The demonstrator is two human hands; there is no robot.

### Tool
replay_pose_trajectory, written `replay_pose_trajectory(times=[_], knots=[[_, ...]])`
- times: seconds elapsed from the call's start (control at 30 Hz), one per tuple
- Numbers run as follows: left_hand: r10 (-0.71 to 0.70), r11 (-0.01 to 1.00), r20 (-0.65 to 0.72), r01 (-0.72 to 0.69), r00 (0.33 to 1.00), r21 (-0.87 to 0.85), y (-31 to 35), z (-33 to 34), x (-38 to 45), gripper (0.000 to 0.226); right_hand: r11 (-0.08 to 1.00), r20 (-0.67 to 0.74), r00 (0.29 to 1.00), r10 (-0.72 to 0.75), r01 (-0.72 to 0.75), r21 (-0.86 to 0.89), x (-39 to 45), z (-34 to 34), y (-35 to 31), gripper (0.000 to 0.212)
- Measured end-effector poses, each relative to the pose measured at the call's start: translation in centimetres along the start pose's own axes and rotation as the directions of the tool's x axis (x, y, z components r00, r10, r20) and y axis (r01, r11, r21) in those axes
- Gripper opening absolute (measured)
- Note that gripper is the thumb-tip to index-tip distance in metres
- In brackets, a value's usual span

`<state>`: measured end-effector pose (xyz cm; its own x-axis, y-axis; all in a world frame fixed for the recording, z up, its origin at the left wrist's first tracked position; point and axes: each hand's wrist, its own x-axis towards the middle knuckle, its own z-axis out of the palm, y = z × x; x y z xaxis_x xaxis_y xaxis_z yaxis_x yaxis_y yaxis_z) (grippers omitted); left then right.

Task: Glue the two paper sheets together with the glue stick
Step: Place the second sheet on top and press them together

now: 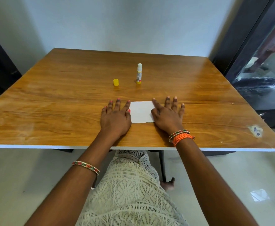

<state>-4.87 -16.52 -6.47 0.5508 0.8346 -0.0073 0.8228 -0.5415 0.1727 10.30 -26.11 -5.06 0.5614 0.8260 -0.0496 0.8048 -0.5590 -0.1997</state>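
White paper (141, 112) lies flat on the wooden table (52, 98), near its front edge; I cannot tell whether it is one sheet or two stacked. My left hand (115, 116) rests flat, fingers spread, over the paper's left edge. My right hand (167, 114) lies flat over its right edge, index finger on the far right corner. The glue stick (139, 73) stands upright and uncapped farther back, white glue exposed on top. Its yellow cap (116, 82) sits to the left of it.
A dark cabinet with a glass front (262, 66) stands to the right of the table. A torn sticker (255, 130) marks the table's near right corner. A pale wall (125, 23) rises behind the far edge.
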Motion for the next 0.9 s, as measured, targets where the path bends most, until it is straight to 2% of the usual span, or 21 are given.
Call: replay_pose_trajectory(times=[0.2,0.4,0.57,0.77,0.9], knots=[[0.021,0.999,-0.044,-0.023,0.999,-0.034,0.0,0.0,-0.7,0.05,0.999,-0.03,0.999,-0.038,0.038,0.0,-1.3,0.2,-0.3,0.053],[0.171,0.985,-0.064,-0.171,0.983,0.005,1.1,0.4,-2.7,0.06,0.999,-0.113,0.993,-0.021,0.018,-0.028,-4.7,1.0,-0.1,0.052],[0.162,0.987,-0.065,-0.162,0.985,0.012,3.5,0.9,-3.2,0.064,0.983,-0.1,0.982,-0.163,0.17,0.068,-5.6,1.4,-1.5,0.047],[0.182,0.983,-0.067,-0.184,0.981,-0.025,3.0,0.9,-3.0,0.069,0.992,-0.042,0.999,0.026,-0.021,0.123,-5.0,-0.8,5.5,0.047],[0.178,0.984,-0.066,-0.178,0.982,0.003,3.2,1.1,-2.9,0.069,0.983,0.015,1.0,0.005,-0.008,0.185,-5.0,-2.0,7.5,0.046]])
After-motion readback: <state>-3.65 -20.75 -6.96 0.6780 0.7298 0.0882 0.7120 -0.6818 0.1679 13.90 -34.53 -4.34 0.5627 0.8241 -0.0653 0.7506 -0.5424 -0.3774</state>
